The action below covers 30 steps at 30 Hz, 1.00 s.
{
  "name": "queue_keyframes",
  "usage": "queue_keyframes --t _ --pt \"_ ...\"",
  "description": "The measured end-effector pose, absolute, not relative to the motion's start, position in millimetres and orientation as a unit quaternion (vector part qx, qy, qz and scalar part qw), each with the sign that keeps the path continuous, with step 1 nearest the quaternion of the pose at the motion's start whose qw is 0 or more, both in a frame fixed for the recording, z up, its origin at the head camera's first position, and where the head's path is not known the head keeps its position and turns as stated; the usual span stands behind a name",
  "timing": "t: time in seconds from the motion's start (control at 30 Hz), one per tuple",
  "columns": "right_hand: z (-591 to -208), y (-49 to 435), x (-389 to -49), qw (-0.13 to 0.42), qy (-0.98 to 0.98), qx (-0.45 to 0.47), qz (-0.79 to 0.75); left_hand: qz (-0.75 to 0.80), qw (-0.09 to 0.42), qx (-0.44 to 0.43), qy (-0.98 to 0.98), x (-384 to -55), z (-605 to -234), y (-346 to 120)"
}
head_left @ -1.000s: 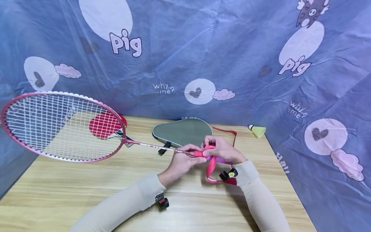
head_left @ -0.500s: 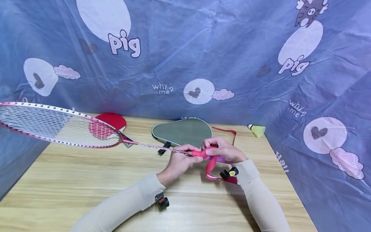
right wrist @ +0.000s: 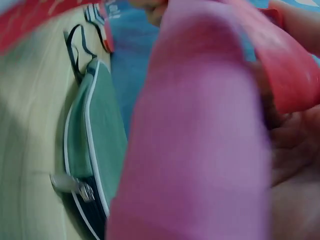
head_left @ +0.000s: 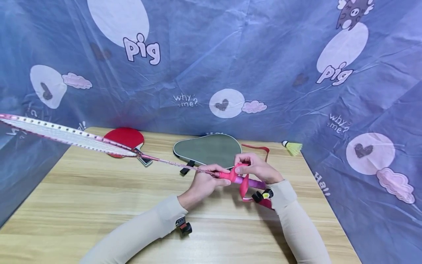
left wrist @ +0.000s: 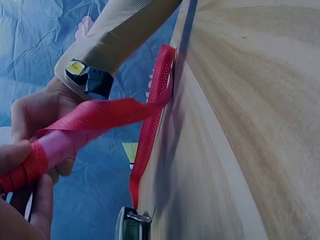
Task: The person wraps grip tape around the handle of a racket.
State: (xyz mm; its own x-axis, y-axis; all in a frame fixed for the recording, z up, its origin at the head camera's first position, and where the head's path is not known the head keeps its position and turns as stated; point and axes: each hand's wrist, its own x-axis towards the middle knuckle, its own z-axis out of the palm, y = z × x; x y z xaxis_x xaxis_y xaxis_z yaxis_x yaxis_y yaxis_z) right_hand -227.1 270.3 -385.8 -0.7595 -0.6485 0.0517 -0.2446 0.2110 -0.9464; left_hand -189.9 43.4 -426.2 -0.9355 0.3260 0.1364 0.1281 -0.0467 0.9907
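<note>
A badminton racket (head_left: pixel 174 164) is held above the table, its strung head out to the left and nearly edge-on. The left hand (head_left: pixel 205 182) grips the top of the handle, where red grip tape is wrapped round it. At the edge of that wrap, the right hand (head_left: pixel 258 169) pinches the red grip tape (head_left: pixel 244 187) between thumb and fingers. Below lies the bare pink-purple handle (left wrist: pixel 65 142), which fills much of the right wrist view. The tape's perforated loose length hangs in a loop under the right wrist and trails to the table.
A red table tennis bat (head_left: pixel 126 136) lies at the back left. The green zipped bat case (head_left: pixel 207 148) is behind the hands, with the tape's far end (head_left: pixel 260 147) beside it. A yellow shuttlecock (head_left: pixel 292 148) sits at the back right, near the blue cloth wall (head_left: pixel 280 73).
The racket has turned about its long axis, its head going from broad to nearly edge-on. The right hand has moved slightly right with the tape, while the left hand stays on the handle.
</note>
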Motion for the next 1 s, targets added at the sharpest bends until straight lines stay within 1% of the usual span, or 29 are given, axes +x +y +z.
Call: queue_keyframes --t 0.17,0.4,0.5,0.7,0.8,1.0 --pt "-384 270 -228 0.168 0.792 -0.281 -0.516 0.712 0.092 0.175 0.674 -190 -426 44" --pt "-386 268 -229 0.170 0.795 -0.251 -0.525 0.709 0.091 0.172 0.678 -190 -426 44" --pt "-389 266 -229 0.176 0.789 -0.240 -0.538 0.701 0.085 0.175 0.686 -190 -426 43" --pt "-396 262 -231 0.193 0.770 -0.209 -0.572 0.668 0.044 0.181 0.721 -191 -426 41" --pt "-399 261 -231 0.202 0.762 -0.199 -0.582 0.655 0.032 0.186 0.732 -192 -426 40" --pt "-401 260 -232 0.204 0.759 -0.211 -0.582 0.650 0.029 0.199 0.732 -193 -427 39"
